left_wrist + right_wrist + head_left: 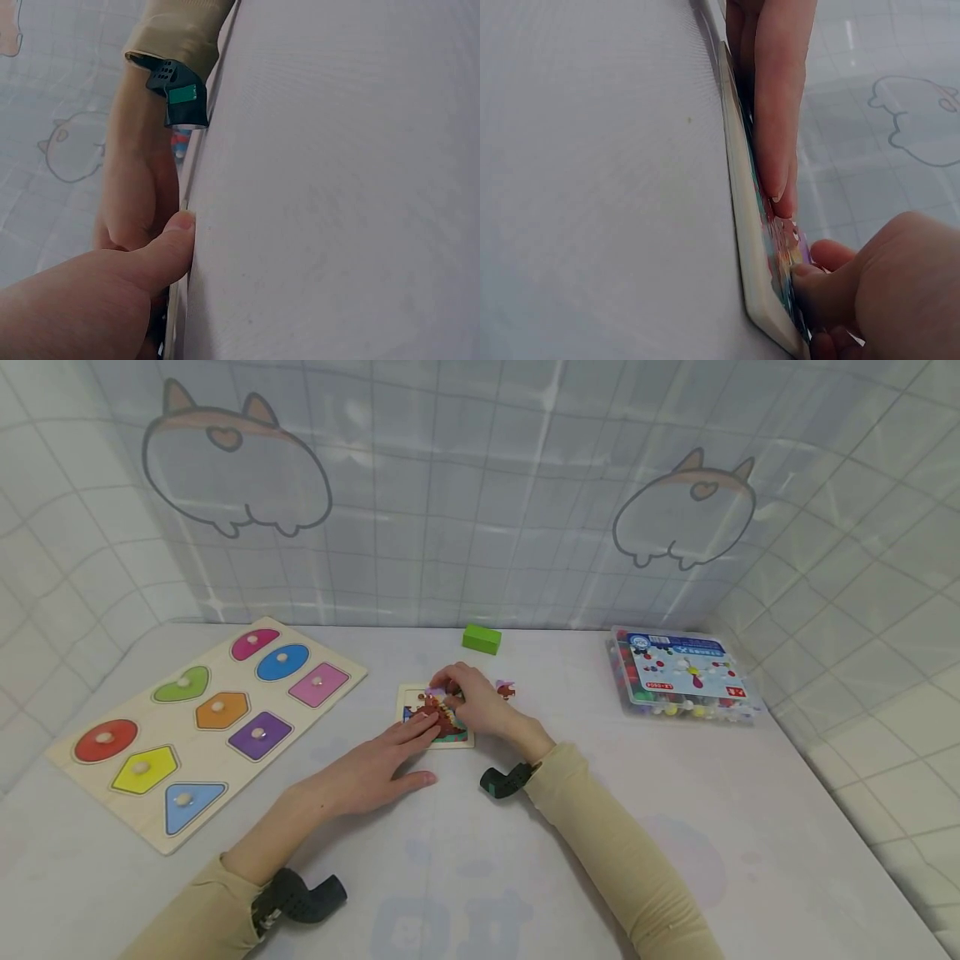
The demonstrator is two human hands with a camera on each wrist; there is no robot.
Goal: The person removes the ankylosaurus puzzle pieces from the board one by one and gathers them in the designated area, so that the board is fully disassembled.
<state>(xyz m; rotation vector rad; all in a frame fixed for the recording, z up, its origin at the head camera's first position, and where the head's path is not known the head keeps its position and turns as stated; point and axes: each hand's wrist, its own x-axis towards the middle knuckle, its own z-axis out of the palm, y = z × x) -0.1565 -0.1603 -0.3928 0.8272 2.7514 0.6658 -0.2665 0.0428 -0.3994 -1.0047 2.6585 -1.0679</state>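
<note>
A small wooden jigsaw puzzle (452, 740) with a pale frame lies at the middle of the table, showing a reddish-brown figure. Straight fingers of my left hand (378, 768) rest on its left part, the thumb spread toward me. Over its upper right part, my right hand (478, 700) bends its thumb and fingers round a puzzle piece (802, 247) with a purple edge, close to the board's surface. That piece is mostly covered by the fingers. Another loose puzzle piece (506, 689), brown and purple, lies on the table just right of the right hand.
At the left lies a wooden shape board (197, 710) with several coloured knobbed shapes. A green block (482, 639) sits behind the puzzle. On the right stands a clear plastic box (686, 677) of coloured parts. A tiled-pattern curtain (480, 493) rises behind the table.
</note>
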